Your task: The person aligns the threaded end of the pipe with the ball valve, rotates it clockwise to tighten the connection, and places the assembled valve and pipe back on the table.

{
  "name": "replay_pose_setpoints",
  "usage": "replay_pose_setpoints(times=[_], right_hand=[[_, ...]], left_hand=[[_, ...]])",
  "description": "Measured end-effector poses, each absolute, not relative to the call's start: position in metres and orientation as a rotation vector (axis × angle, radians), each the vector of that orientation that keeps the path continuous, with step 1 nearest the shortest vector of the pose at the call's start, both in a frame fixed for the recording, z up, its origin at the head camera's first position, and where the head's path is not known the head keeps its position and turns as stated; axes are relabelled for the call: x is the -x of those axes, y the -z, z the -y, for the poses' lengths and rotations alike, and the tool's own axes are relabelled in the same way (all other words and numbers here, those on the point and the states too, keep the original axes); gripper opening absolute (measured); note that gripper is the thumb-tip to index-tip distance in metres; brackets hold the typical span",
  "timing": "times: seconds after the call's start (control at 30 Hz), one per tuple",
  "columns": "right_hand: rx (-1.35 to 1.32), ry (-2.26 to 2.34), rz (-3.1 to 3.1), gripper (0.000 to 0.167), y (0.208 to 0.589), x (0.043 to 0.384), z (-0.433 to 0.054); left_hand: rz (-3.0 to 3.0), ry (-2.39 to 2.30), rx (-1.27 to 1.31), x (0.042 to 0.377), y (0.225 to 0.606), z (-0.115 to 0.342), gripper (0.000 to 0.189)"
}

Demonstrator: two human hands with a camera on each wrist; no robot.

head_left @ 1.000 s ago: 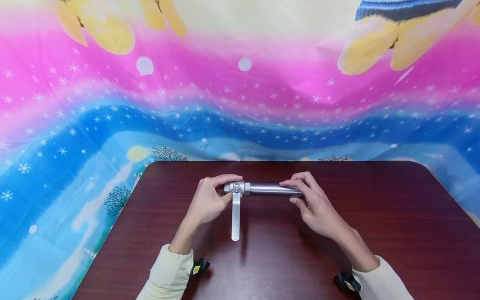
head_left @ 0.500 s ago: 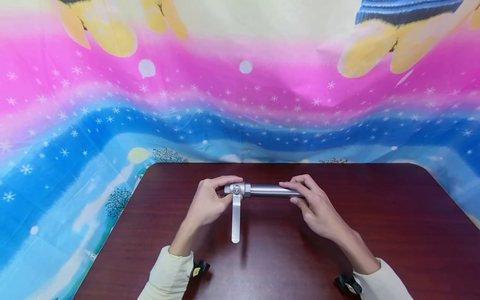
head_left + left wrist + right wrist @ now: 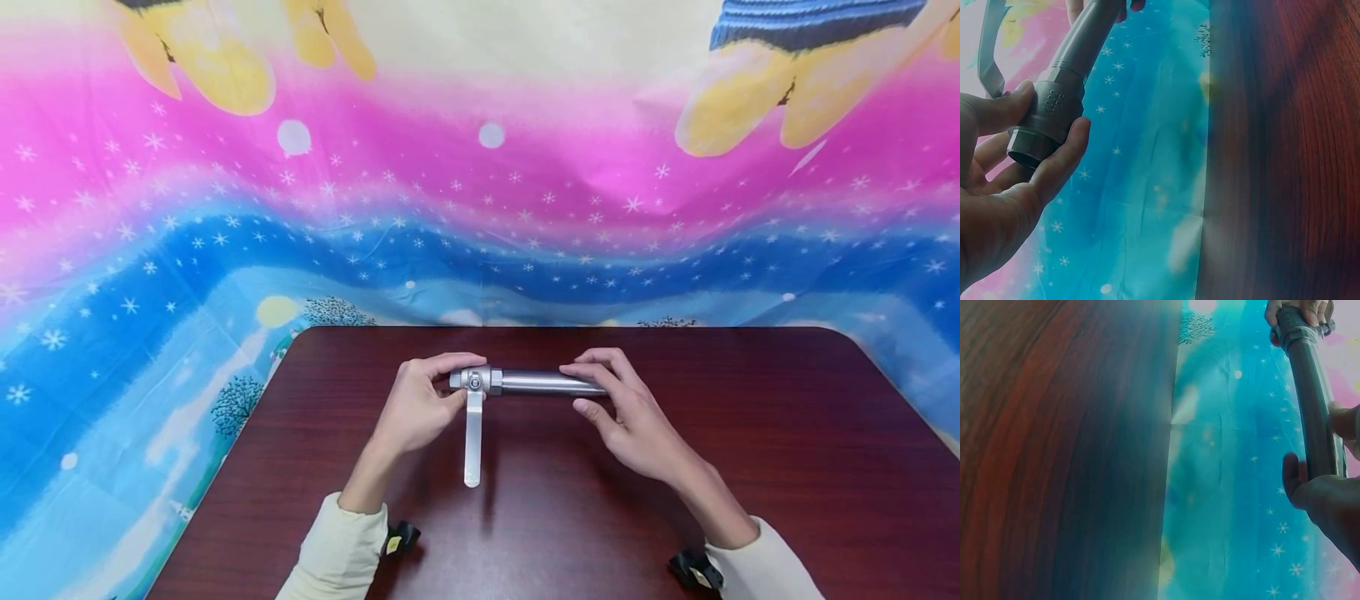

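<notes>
A silver ball valve (image 3: 474, 380) with a long flat lever handle (image 3: 472, 442) is joined at its right end to a steel pipe (image 3: 543, 382). Both are held level above the table, the lever pointing towards me. My left hand (image 3: 420, 404) pinches the valve body between thumb and fingers; the left wrist view shows the valve's open threaded end (image 3: 1029, 150) between them. Around the pipe's right end my right hand (image 3: 630, 408) curls loosely, fingers on the far side. Its thumb sits slightly off the pipe in the head view. The pipe's far end is hidden by that hand.
Beneath the hands lies a dark red-brown wooden table (image 3: 570, 517) with rounded far corners. A colourful printed cloth (image 3: 480, 208) hangs behind it and along the left side. Black wrist devices (image 3: 401, 537) are by both cuffs.
My right thumb has come away from the pipe's near side, while the fingers stay at its far side. The left hand and valve look almost unmoved.
</notes>
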State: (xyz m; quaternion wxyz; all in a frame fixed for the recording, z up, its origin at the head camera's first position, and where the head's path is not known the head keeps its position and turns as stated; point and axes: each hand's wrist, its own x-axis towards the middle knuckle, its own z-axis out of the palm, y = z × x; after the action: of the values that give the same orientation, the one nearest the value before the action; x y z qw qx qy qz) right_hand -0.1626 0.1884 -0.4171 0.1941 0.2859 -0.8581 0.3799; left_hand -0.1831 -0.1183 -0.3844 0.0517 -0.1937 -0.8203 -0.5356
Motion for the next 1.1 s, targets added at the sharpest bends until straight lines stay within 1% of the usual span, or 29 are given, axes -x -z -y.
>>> replay_pose_setpoints(times=[0.17, 0.47, 0.77, 1.1], right_hand=[[-0.78, -1.074, 2.405, 0.055, 0.4173, 0.1623, -0.1873], [-0.779, -1.053, 2.404, 0.055, 0.4151, 0.1628, -0.1885], [-0.818, -1.057, 2.366, 0.051, 0.415, 0.1629, -0.1884], [-0.822, -1.026, 2.393, 0.052, 0.4145, 0.1627, -0.1893]], left_hand=[[2.499, 1.636, 0.581, 0.1829, 0.3849, 0.1178, 0.047], [2.502, 1.636, 0.576, 0.182, 0.3842, 0.1177, 0.047], [2.504, 1.641, 0.571, 0.1816, 0.3832, 0.1176, 0.047], [2.501, 1.614, 0.588, 0.1827, 0.3837, 0.118, 0.047]])
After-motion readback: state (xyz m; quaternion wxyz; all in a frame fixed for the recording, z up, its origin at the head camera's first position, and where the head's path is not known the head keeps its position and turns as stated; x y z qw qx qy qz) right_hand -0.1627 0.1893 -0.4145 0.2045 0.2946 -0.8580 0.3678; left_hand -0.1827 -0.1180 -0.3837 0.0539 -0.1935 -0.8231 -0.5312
